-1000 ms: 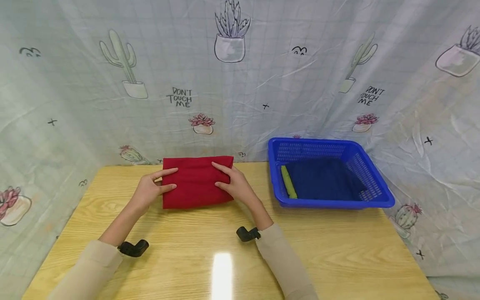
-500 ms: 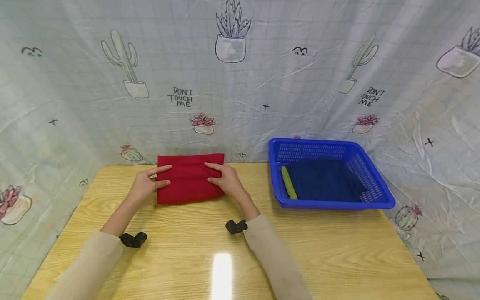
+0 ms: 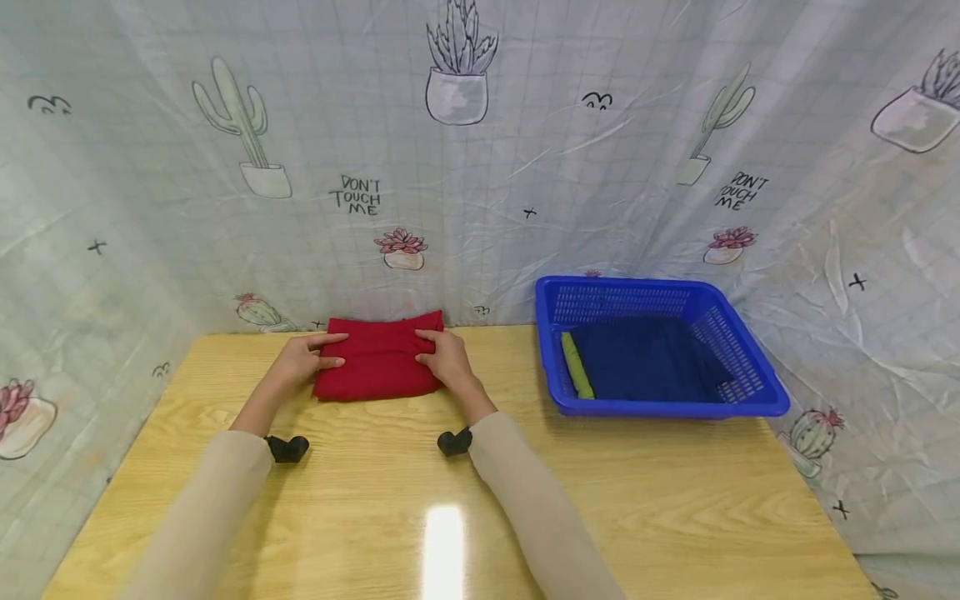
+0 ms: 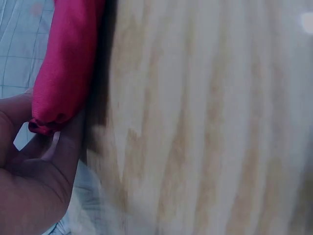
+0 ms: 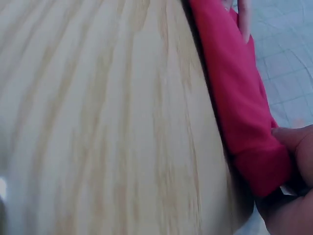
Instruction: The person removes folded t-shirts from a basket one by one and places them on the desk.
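Note:
A folded red cloth [image 3: 378, 362] lies toward the back left of the wooden table in the head view, its surface a little wrinkled. My left hand [image 3: 296, 362] grips its left edge; in the left wrist view the thumb and fingers [image 4: 63, 152] take the cloth's rolled end from both sides. On the opposite edge, my right hand [image 3: 447, 358] pinches the cloth, with the thumb [image 5: 293, 137] on top in the right wrist view and other fingers partly hidden beneath.
A blue plastic basket [image 3: 547, 367] stands at the back right. Inside lie a dark blue folded cloth [image 3: 645, 358] and a narrow yellow-green folded piece [image 3: 576, 367]. A printed curtain [image 3: 480, 167] hangs behind the wooden table [image 3: 375, 500].
The red cloth has shifted left and now looks shorter from front to back. My right hand has moved left with it; my left forearm has come slightly inward and forward.

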### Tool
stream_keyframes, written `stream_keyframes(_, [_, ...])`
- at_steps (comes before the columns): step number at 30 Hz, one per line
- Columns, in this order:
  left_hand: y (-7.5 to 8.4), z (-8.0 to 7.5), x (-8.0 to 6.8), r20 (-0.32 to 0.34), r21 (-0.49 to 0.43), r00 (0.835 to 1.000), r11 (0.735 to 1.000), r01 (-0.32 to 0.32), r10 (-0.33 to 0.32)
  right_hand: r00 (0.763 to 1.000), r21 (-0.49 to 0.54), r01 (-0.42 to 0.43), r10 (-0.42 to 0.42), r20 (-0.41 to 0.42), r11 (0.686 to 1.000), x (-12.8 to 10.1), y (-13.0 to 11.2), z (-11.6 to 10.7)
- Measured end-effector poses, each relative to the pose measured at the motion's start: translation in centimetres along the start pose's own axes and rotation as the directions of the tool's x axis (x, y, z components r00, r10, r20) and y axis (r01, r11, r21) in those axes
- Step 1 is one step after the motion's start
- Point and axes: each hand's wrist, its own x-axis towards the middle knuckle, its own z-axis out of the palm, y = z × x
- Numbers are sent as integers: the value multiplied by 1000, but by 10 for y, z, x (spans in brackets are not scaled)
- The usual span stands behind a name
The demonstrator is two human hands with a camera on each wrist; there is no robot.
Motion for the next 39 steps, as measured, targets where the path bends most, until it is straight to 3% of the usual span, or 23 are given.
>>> stream_keyframes(3, [-3,-5,-1,7,-41,999,998,43,-43,999,-9,-24,24,23,1000,1,-4,5])
stream_keyframes(5, [-3,-9,-5,15,-20,999,999,49,-48,999,-11,-20,20,44,1000,2,-10,7])
stream_keyframes(8, [-2,-16,-12,32,115,999,993,-7,4,998,-21,1,0,69,1000,5,-18,10])
stream_keyframes(11, [0,-19,-13,58,236,995,967,-96,84,997,-25,4,-3,71,1000,8,-24,10])
stream_keyframes(14, [2,-18,-12,87,269,988,952,-145,126,997,-26,-12,14,76,1000,9,-25,8])
stream_keyframes(18, [4,-12,-10,89,294,986,942,-162,142,996,-4,-16,17,92,1000,8,-18,5])
stream_keyframes(21, [4,-6,-9,73,314,986,934,-168,153,995,6,-11,10,95,1000,6,-12,4])
stream_keyframes(30, [0,14,-9,-10,179,997,981,-71,74,997,35,-5,3,77,999,7,1,2])
stream_keyframes(35, [0,33,-10,-99,287,990,955,-72,104,999,47,16,-18,48,999,4,9,2])
stream_keyframes(39, [4,54,-17,-199,396,969,916,-56,145,999,96,33,-32,-3,995,-4,12,2])
